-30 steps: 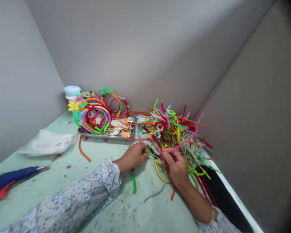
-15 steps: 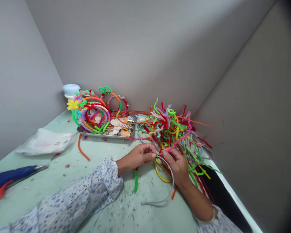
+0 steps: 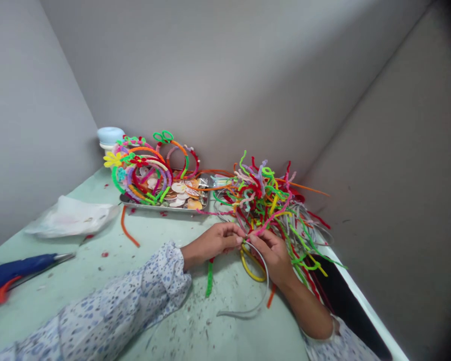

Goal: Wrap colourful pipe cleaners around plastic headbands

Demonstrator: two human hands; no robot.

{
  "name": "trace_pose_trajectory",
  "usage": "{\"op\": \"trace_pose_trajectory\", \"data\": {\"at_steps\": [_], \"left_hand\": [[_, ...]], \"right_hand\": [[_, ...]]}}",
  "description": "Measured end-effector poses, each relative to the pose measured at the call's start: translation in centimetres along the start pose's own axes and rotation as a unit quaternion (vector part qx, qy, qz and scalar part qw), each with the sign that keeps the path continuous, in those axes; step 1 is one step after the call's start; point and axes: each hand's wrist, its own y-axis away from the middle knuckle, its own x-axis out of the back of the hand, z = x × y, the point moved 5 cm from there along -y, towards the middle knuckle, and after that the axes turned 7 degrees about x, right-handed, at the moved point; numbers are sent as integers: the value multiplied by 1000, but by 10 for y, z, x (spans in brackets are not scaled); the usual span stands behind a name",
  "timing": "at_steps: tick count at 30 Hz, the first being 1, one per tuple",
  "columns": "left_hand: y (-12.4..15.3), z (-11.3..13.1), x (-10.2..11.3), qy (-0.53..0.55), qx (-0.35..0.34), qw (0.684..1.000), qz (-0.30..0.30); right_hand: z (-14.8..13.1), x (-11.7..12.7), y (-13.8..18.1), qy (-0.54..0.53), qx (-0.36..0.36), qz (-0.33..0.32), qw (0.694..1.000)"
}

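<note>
Close together above the table, my left hand [image 3: 220, 241] and my right hand [image 3: 274, 258] meet fingertip to fingertip. The left pinches the upper end of a thin grey headband [image 3: 267, 286], whose curve hangs down toward me. Between the right thumb and fingers is a pink pipe cleaner [image 3: 276, 215], pressed against that same end and rising toward the pile behind. The exact join is hidden by my fingertips. A yellow loop [image 3: 253, 275] lies just beneath the hands, with a green pipe cleaner piece [image 3: 209, 281] below my left wrist.
A tangled heap of coloured pipe cleaners [image 3: 274, 193] lies behind my right hand. Finished-looking wrapped headbands [image 3: 150, 170] stand on a metal tray [image 3: 165, 208] of flat decorations. A blue-and-orange glue gun [image 3: 26, 268], a white plastic bag [image 3: 73, 215] and a blue-lidded container [image 3: 110, 135] are leftward.
The pink pipe cleaner's far part has dropped lower toward the heap. Both hands stay almost in place, still pinching at the headband's end.
</note>
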Motion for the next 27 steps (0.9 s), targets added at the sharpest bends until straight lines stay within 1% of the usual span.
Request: {"op": "trace_pose_trajectory", "data": {"at_steps": [4,13,27], "left_hand": [[0,0,-3,-6,23,1000,-14],[1,-5,-2,-7,46,999,-18],[0,-9,0,-6,65,998,0]], "right_hand": [[1,-1,-1,-4,-7,-18,1000],[3,-3,-2,19,-17,-36,999],[3,-3,-3,43,-16,-46,998]]}}
